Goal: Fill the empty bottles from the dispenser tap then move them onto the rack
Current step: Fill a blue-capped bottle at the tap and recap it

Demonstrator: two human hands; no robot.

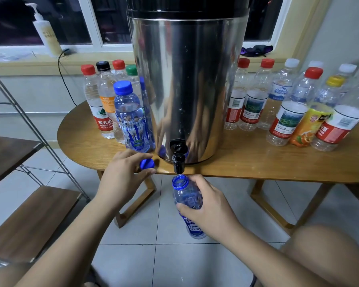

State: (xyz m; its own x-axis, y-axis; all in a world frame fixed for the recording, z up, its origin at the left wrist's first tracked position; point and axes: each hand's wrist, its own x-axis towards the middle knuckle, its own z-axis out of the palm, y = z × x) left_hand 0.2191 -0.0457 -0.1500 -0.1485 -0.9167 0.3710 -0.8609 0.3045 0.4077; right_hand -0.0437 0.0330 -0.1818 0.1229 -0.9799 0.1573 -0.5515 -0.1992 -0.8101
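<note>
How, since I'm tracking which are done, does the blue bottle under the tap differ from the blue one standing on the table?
The tap bottle is uncapped; the table bottle wears its blue cap. The right grip holds the tap bottle below the table edge; the table bottle stands unheld beside the dispenser. Both are blue-tinted plastic. The left grip holds a loose cap.

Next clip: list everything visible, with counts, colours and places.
dispenser: one, steel, table centre
tap: one, black, dispenser's base
open bottle: one, blue, under the tap
cap: one, blue, table edge
left bottles: at least five, mixed caps, left of dispenser
right bottles: about eight, mixed caps, right of dispenser
table: one, wooden, centre
rack: one, wood shelves, left
pump bottle: one, white, windowsill
left hand: pinches the cap
right hand: grips the open bottle
</note>
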